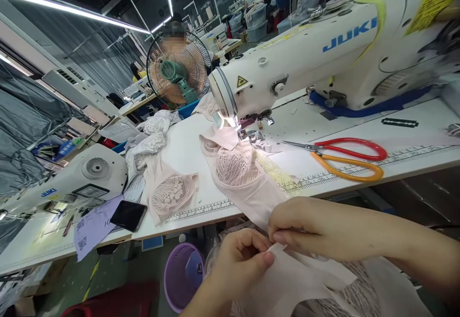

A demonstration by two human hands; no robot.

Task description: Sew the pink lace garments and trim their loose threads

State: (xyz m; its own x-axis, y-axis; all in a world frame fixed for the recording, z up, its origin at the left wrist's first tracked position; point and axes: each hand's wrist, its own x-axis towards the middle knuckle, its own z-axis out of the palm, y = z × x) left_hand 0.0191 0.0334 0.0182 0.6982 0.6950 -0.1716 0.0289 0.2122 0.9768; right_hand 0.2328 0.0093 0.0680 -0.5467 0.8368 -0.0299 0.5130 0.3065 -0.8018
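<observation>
Below the table's front edge, my left hand (244, 259) pinches the edge of a pale pink bra piece (287, 278) with lace panels. Close beside it, my right hand (300, 226) has its fingers closed on the same fabric; the exact spot they grip is hidden. From there the cloth runs up to a lace bra cup (237, 166) lying under the head of the white sewing machine (287, 73). The machine's lamp lights the needle area. Scissors (338, 156) with one red and one orange handle lie to the right on the table.
Another lace cup (174, 192) and a heap of lace pieces (154, 132) lie left. A black phone (128, 215) rests by a paper slip (95, 226). A purple basket (172, 278) stands below; a fan (179, 70) and a person are behind. A black blade (399, 123) lies right.
</observation>
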